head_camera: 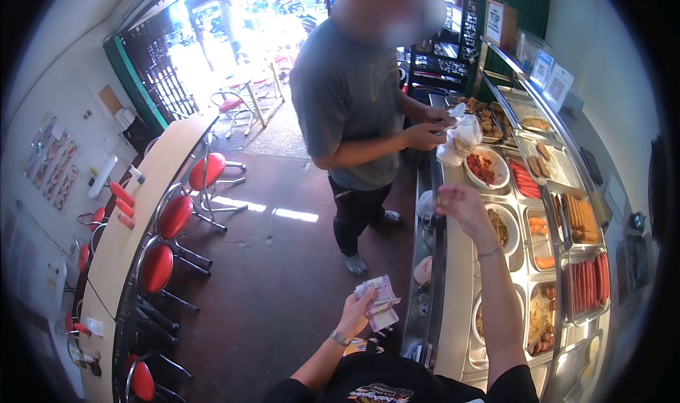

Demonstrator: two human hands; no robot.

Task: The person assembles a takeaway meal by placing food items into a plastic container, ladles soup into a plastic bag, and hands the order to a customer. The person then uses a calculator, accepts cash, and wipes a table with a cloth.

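Note:
My left hand (357, 311) grips several folded purple banknotes (378, 303) in front of my body, over the floor. My right hand (463, 207) reaches forward above the wooden ledge (458, 265) of the food counter, fingers curled together. Something small may be between those fingertips, too blurred to make out. Just beyond it, a white bowl of red saucy food (486, 167) sits in the counter, and nearer me is a white bowl of chopped food (499, 227). Facing the counter, another person (353, 95) handles a white plastic bag (460, 140) with both hands.
Metal trays of red sausages (587, 282), breaded sticks (580, 217) and fried pieces (489, 122) fill the counter to my right. Along the left runs a long narrow table (114, 238) with red-seated stools (175, 216) and red squeeze bottles (123, 195). The bright entrance lies ahead.

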